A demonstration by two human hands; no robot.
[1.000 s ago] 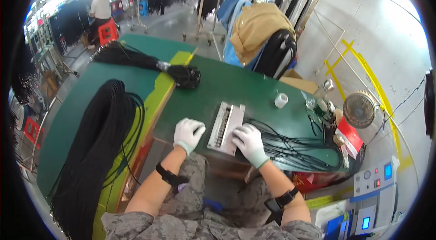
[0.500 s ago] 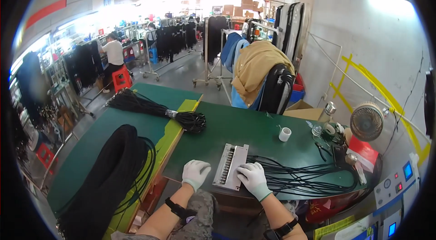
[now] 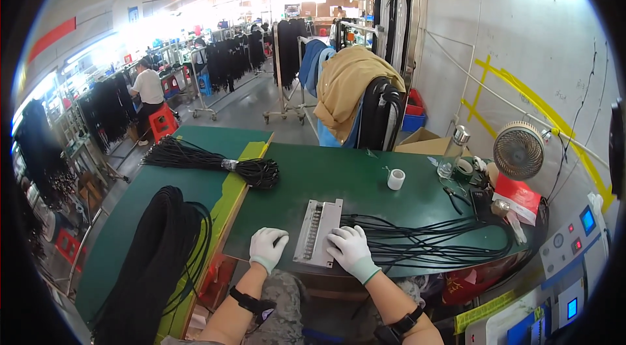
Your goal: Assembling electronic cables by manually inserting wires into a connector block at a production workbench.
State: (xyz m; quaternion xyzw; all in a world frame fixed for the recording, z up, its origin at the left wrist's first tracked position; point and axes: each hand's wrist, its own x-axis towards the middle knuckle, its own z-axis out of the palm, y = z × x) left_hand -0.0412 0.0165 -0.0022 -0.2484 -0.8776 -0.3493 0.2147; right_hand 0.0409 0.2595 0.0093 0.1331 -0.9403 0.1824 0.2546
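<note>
A silvery metal plate fixture [image 3: 331, 233] with a row of slots along it lies on the green table in front of me, slightly tilted. Just left of it is my left hand [image 3: 268, 248], white-gloved, its fingers curled and apart from the fixture; no object shows in them. My right hand [image 3: 353, 251], also gloved, rests on the fixture's right side with bent fingers. Whatever may be under those fingertips is hidden. From beside that hand, a bunch of thin black cables [image 3: 430, 240] fans out to the right across the table.
Thick black cable coils [image 3: 153, 240] and a tied cable bundle [image 3: 189, 154] lie on the left table. On the right stand a white tape roll [image 3: 395, 179], pliers [image 3: 452, 200], a glass bottle [image 3: 451, 156] and a fan [image 3: 519, 149]. A control box [image 3: 570, 234] is at lower right.
The view has turned a little to the right, so everything sits further left in it. Both hands keep nearly the same places beside the fixture.
</note>
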